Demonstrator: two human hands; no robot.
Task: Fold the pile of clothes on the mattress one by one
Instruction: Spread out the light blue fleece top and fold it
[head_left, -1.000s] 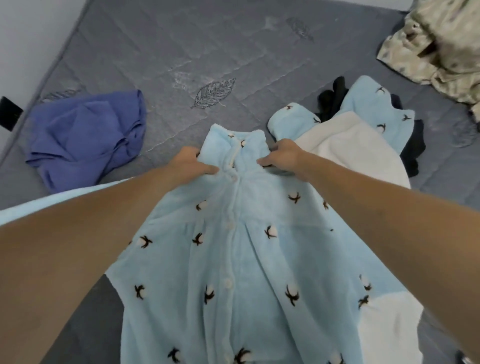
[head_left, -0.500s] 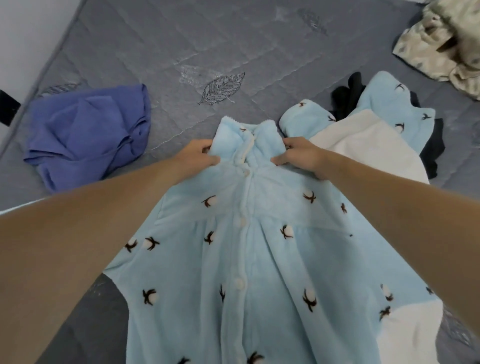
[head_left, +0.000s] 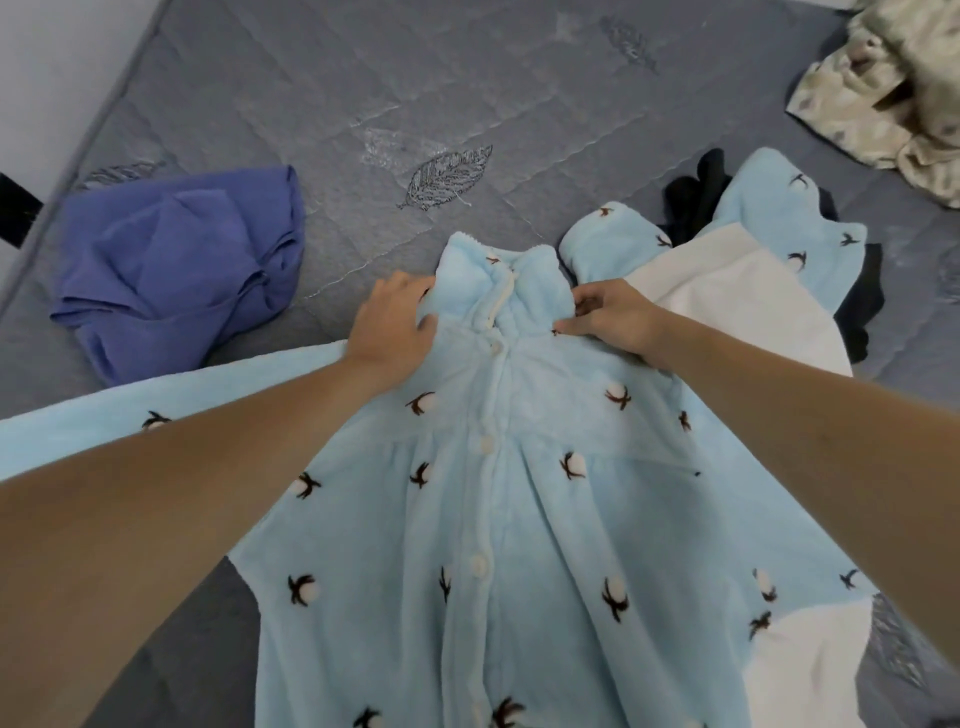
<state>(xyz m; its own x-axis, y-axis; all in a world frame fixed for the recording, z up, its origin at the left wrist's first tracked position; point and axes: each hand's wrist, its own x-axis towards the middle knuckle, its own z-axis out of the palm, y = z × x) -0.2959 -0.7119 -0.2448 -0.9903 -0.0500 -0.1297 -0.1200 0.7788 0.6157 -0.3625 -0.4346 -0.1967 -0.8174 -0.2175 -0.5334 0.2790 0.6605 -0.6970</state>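
Note:
A light blue fleece garment (head_left: 498, 519) with white buttons and dark cotton-flower prints lies spread face up on the grey quilted mattress (head_left: 363, 93), collar pointing away from me. My left hand (head_left: 395, 322) rests flat on its left shoulder beside the collar, fingers fairly straight. My right hand (head_left: 608, 317) pinches the fabric at the right side of the collar with curled fingers and thumb. One sleeve (head_left: 104, 415) runs out to the left under my forearm.
A crumpled purple-blue garment (head_left: 176, 270) lies at the left. A matching blue piece with white lining (head_left: 727, 291) sits on a black garment (head_left: 696, 192) at the right. A beige patterned cloth (head_left: 883, 88) is at the top right. A wall (head_left: 52, 62) borders the mattress on the left.
The garment has been drawn farther up the mattress and lies flatter. My left hand has loosened from gripping the collar and now lies flat on the shoulder; the right still pinches.

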